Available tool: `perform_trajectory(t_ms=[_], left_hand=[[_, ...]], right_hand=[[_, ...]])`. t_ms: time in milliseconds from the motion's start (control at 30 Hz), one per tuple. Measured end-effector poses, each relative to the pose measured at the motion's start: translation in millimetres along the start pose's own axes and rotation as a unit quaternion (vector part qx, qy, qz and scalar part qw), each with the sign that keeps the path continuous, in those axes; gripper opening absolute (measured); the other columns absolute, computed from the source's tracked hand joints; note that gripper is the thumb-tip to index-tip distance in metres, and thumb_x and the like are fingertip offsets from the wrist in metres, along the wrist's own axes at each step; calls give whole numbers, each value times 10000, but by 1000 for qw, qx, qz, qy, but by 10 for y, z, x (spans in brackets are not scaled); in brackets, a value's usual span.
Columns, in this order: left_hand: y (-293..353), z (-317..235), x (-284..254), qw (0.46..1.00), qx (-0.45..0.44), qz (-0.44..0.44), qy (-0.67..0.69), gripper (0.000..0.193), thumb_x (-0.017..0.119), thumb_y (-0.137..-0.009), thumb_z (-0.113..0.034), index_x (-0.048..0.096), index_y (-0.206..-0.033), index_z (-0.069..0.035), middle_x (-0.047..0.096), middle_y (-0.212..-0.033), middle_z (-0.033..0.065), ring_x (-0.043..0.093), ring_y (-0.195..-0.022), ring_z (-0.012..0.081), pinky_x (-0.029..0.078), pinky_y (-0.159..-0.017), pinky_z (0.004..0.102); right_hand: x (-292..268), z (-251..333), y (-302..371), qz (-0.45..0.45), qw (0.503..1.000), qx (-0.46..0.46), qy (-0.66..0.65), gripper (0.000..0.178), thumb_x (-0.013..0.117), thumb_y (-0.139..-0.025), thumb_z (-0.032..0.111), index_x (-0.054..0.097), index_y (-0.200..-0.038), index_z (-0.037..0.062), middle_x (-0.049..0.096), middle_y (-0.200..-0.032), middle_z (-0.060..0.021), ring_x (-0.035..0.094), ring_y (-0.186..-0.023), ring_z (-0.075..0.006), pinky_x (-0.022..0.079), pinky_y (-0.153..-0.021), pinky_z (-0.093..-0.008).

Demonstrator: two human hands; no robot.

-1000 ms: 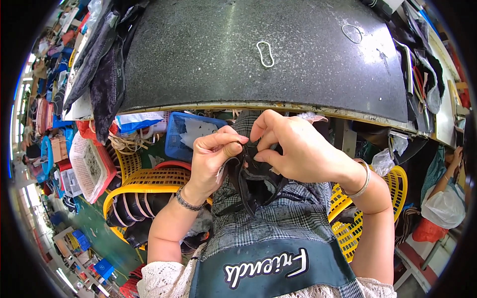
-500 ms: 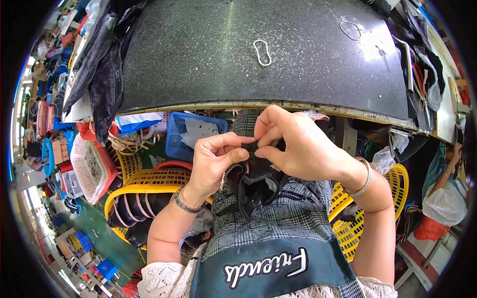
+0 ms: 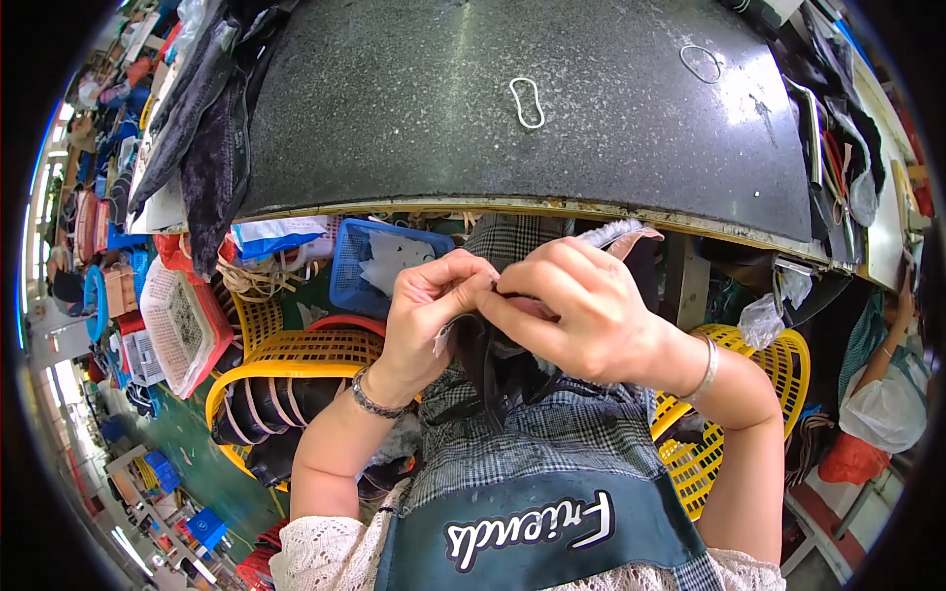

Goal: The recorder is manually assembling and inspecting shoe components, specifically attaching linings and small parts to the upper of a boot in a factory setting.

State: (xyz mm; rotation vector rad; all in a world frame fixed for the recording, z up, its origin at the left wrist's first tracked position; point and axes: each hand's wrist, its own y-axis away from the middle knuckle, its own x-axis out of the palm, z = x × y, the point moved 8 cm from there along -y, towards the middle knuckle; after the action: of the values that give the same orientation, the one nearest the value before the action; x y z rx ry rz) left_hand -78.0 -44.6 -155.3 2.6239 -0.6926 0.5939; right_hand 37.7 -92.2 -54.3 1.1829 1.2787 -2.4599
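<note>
In front of my lap, below the table edge, both hands pinch a soft black piece (image 3: 480, 369) with grey fuzzy lining. Its lower part hangs down over my checked apron (image 3: 532, 443). My left hand (image 3: 424, 310) is closed, thumb and forefinger pressed together on the upper edge. Fingertips of my right hand (image 3: 596, 315) meet those of the left at that edge, and this hand covers much of the piece. A pale pinkish strip with grey fuzz (image 3: 631, 239) shows behind the right knuckles; whether it belongs to the same piece I cannot tell.
Ahead is a black speckled table (image 3: 394, 148) with a white loop (image 3: 539, 110) on it. Dark fuzzy pieces (image 3: 219, 148) hang over its left side. Yellow baskets (image 3: 296, 353) stand on both sides, beside a blue basket (image 3: 344, 266). Another person's arm (image 3: 887, 335) shows far right.
My right hand has turned and lowered, its back now covering more of the black piece. The fingertips of both hands have come together, and the pinkish strip shows more.
</note>
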Motion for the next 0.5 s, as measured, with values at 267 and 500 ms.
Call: perform_trajectory(t_ms=[267,500], left_hand=[[-97,-94,-249,996,-18,-83,39,101,634,-906,-92,667,-929,1,658,-855,25,577,-797,72,462,-727,223],[199,108,139,914,-324,241,-39,373,726,-829,-147,608,-1147,9,635,-1078,43,582,-975,140,452,-896,284]], right_hand=[[78,425,343,-2,988,-114,-103,300,675,-596,117,684,-864,-18,618,-881,-79,597,-800,-218,510,-778,-366],[-42,392,139,64,967,-40,-242,161,623,-736,119,526,-818,21,489,-788,-82,531,-720,-222,456,-615,-328]])
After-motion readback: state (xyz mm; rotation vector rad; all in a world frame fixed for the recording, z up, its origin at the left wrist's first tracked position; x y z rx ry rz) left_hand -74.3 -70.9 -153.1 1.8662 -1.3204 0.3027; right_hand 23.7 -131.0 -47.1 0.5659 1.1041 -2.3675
